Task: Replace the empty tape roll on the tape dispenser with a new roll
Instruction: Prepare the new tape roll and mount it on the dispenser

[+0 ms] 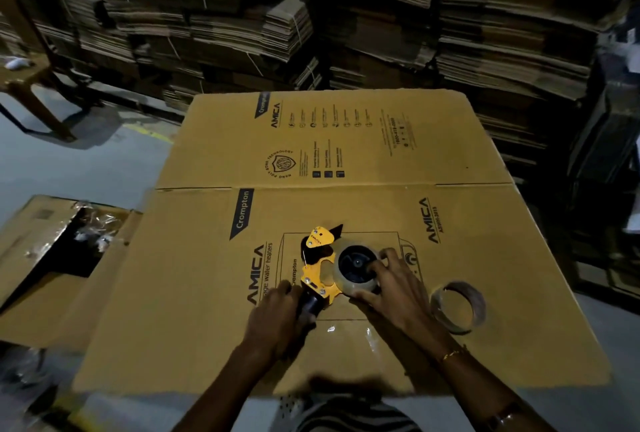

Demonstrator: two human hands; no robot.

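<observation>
A yellow tape dispenser [317, 260] lies flat on a large flattened cardboard box [346, 161]. My left hand [280, 319] is closed around its black handle. A new roll of clear tape [356, 269] sits on the dispenser's black hub, and my right hand [391, 289] grips that roll at its right and lower rim. The empty tape roll [457, 307], a bare brownish cardboard ring, lies on the box just right of my right hand.
An open carton [52, 244] with crumpled plastic inside sits on the floor to the left. Tall stacks of flattened cardboard [346, 16] line the back and right. A wooden chair [27, 85] stands at the far left.
</observation>
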